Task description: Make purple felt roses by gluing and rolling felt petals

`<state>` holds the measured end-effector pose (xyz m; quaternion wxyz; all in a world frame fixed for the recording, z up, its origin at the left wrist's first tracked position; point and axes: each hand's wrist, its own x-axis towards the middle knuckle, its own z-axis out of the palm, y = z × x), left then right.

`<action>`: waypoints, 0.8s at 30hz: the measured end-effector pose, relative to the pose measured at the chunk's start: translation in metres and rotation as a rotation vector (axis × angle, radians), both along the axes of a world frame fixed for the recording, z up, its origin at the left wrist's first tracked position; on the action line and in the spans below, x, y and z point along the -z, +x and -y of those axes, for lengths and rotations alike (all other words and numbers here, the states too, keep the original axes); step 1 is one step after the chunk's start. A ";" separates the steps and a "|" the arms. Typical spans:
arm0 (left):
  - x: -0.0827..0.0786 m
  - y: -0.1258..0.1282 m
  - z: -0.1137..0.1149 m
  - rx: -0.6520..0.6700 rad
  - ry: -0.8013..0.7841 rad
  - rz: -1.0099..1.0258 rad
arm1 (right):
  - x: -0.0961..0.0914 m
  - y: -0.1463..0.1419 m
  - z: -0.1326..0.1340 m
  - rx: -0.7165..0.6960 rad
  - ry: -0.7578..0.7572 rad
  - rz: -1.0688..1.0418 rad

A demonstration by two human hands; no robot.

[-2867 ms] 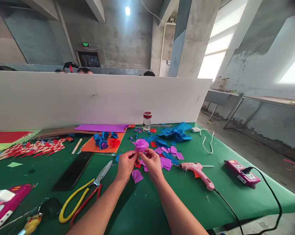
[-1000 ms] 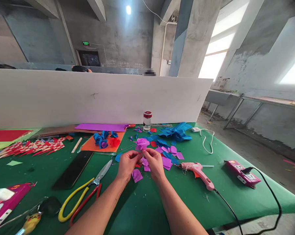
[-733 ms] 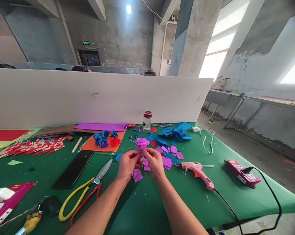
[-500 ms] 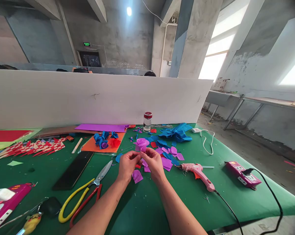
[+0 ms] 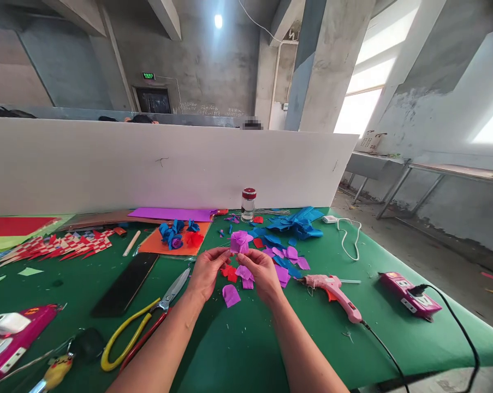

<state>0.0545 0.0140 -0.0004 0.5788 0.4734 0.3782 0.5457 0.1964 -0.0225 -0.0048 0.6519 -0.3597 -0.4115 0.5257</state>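
A purple paper flower (image 5: 239,240) is held just above the green table (image 5: 246,349) at its middle. My right hand (image 5: 262,271) pinches the flower's base from the right. My left hand (image 5: 206,269) is beside it on the left, its fingertips pinched together near the flower's underside on a thin bit I cannot name. Loose purple petals (image 5: 231,295) and red scraps (image 5: 229,272) lie under and between my hands.
Yellow and red-handled scissors (image 5: 143,325) lie left of my arms, a black strip (image 5: 125,276) beyond them. A pink glue gun (image 5: 332,289) with its black cord lies to the right, near a pink device (image 5: 410,295). Blue paper (image 5: 297,224), a small jar (image 5: 248,204) and finished flowers (image 5: 176,234) sit behind. A white partition (image 5: 148,164) backs the table.
My hands have parted a little and the left one now sits lower left of the flower. The flower has turned slightly in my right fingers. The view has shifted a bit.
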 end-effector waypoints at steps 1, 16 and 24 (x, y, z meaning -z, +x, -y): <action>0.001 0.000 0.000 0.023 0.004 0.009 | -0.001 -0.001 0.001 -0.007 -0.001 0.011; -0.003 0.003 0.007 0.151 0.054 0.064 | -0.004 -0.001 0.003 -0.047 0.024 0.050; -0.010 0.005 0.011 0.123 0.048 0.102 | -0.001 -0.001 0.001 -0.049 0.043 0.062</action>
